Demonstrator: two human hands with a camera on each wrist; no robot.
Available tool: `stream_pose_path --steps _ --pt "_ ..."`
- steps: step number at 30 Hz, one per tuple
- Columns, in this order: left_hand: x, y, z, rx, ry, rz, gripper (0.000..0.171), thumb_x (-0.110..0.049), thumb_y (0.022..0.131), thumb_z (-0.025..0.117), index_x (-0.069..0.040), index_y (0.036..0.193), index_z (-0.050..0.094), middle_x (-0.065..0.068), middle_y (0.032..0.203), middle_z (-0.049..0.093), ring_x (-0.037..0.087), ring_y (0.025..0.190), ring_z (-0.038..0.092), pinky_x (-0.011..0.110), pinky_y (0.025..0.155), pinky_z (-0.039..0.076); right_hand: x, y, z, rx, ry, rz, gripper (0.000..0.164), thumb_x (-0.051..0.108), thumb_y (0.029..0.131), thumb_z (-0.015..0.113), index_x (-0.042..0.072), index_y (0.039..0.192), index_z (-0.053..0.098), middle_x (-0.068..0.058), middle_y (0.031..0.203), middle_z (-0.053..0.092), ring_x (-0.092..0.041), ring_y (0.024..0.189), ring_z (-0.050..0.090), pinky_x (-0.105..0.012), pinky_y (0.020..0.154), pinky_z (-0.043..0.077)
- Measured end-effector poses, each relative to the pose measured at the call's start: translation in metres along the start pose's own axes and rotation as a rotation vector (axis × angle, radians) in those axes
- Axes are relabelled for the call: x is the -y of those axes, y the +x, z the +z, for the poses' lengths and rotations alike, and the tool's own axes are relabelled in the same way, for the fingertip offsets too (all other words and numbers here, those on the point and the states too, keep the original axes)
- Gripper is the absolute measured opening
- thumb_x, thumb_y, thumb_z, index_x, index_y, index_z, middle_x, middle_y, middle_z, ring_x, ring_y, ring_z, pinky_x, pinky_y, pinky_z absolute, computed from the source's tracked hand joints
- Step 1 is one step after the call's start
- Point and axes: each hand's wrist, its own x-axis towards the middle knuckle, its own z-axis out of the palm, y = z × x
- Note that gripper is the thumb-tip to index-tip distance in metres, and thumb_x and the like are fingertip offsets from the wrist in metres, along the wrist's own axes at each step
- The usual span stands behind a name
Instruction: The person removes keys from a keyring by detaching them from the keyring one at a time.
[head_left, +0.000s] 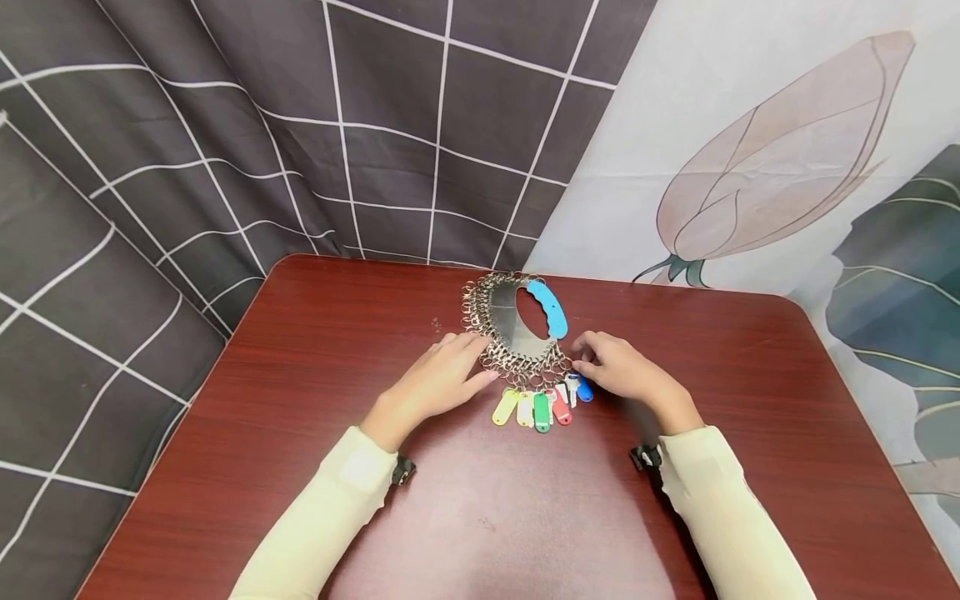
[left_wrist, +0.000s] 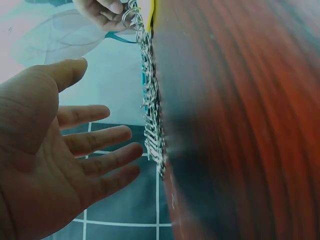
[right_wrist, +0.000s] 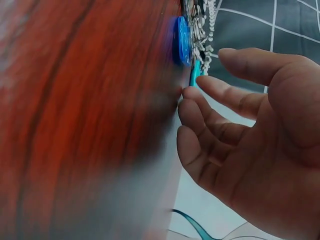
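Note:
A curved sheet-metal cutter [head_left: 506, 321] with a light-blue grip [head_left: 549, 310] lies on the table, bordered along its outer edge by many metal key rings [head_left: 517, 362]. Several key tags hang at the near side, among them a yellow tag [head_left: 505, 407], a green tag [head_left: 542, 412], a red tag [head_left: 561, 408] and a blue tag [right_wrist: 183, 41]. My left hand [head_left: 438, 375] is at the rings' left side, fingers spread and holding nothing. On the right, my right hand [head_left: 618, 367] hovers by the rings and blue tag, fingers loosely bent, thumb apart.
The reddish-brown table [head_left: 337, 333] has rounded far corners. Behind it hang a dark grey curtain [head_left: 390, 158] with white grid lines and a pale cloth [head_left: 637, 192] with a flower print. A black strap piece [head_left: 645, 457] shows at the right wrist.

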Motion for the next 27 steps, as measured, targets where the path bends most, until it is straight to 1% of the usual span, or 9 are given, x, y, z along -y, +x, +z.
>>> stream_pose_path --steps 5,8,13,17,20,22,24,27 --pt "-0.006 0.008 0.002 -0.003 0.021 0.017 0.053 -0.041 0.103 0.06 -0.006 0.143 0.057 0.013 0.14 0.06 0.032 0.13 0.056 0.047 0.112 0.046 0.004 0.006 0.001 0.038 -0.026 0.046 0.015 0.013 0.099 0.065 0.001 0.106 0.062 -0.009 0.089 0.062 -0.02 0.081 0.056 -0.039 0.078 0.049" --pt "-0.01 0.014 0.004 0.002 0.012 0.017 0.05 -0.037 0.103 0.061 -0.005 0.142 0.058 0.014 0.136 0.062 0.032 0.127 0.057 0.047 0.11 0.047 0.005 0.01 0.001 0.06 -0.041 0.083 0.013 0.015 0.099 0.064 0.003 0.1 0.06 -0.009 0.087 0.062 -0.022 0.081 0.057 -0.04 0.079 0.048" --pt "-0.018 0.023 0.008 0.012 0.003 0.022 0.045 -0.031 0.103 0.061 -0.004 0.14 0.06 0.014 0.129 0.064 0.031 0.124 0.058 0.044 0.109 0.048 0.007 0.014 0.001 0.085 -0.062 0.132 0.016 0.017 0.099 0.064 0.006 0.09 0.057 -0.007 0.081 0.057 -0.022 0.078 0.055 -0.038 0.075 0.046" --pt "-0.023 0.03 0.011 0.018 0.009 0.03 0.04 -0.028 0.103 0.061 -0.004 0.135 0.062 0.012 0.117 0.066 0.028 0.113 0.061 0.043 0.101 0.051 0.012 0.017 -0.001 0.115 -0.071 0.153 0.019 0.018 0.099 0.064 0.007 0.085 0.056 -0.007 0.08 0.054 -0.021 0.077 0.053 -0.036 0.073 0.045" --pt "-0.028 0.035 0.013 0.015 0.006 0.037 0.036 -0.027 0.103 0.061 -0.004 0.131 0.064 0.01 0.111 0.066 0.027 0.107 0.062 0.042 0.097 0.053 0.014 0.02 -0.001 0.139 -0.086 0.173 0.019 0.018 0.099 0.063 0.007 0.085 0.057 -0.008 0.081 0.054 -0.022 0.08 0.053 -0.036 0.073 0.045" --pt "-0.031 0.039 0.014 0.021 -0.005 0.038 0.035 -0.025 0.103 0.06 -0.005 0.131 0.065 0.01 0.112 0.066 0.027 0.107 0.062 0.042 0.096 0.053 0.015 0.022 -0.001 0.151 -0.1 0.189 0.019 0.018 0.1 0.063 0.006 0.085 0.058 -0.008 0.082 0.055 -0.023 0.081 0.054 -0.036 0.074 0.046" --pt "-0.035 0.042 0.015 0.032 -0.012 0.032 0.035 -0.026 0.103 0.059 -0.006 0.132 0.064 0.01 0.117 0.067 0.026 0.112 0.063 0.042 0.099 0.053 0.016 0.024 0.0 0.157 -0.115 0.199 0.02 0.017 0.1 0.062 0.007 0.083 0.059 -0.008 0.082 0.055 -0.023 0.081 0.054 -0.036 0.075 0.046" --pt "-0.039 0.047 0.017 0.051 -0.019 0.023 0.035 -0.026 0.104 0.058 -0.006 0.132 0.065 0.011 0.125 0.067 0.026 0.119 0.062 0.042 0.104 0.051 0.016 0.026 0.0 0.159 -0.132 0.206 0.025 0.015 0.099 0.06 0.009 0.075 0.058 -0.007 0.078 0.054 -0.022 0.078 0.054 -0.035 0.073 0.046"
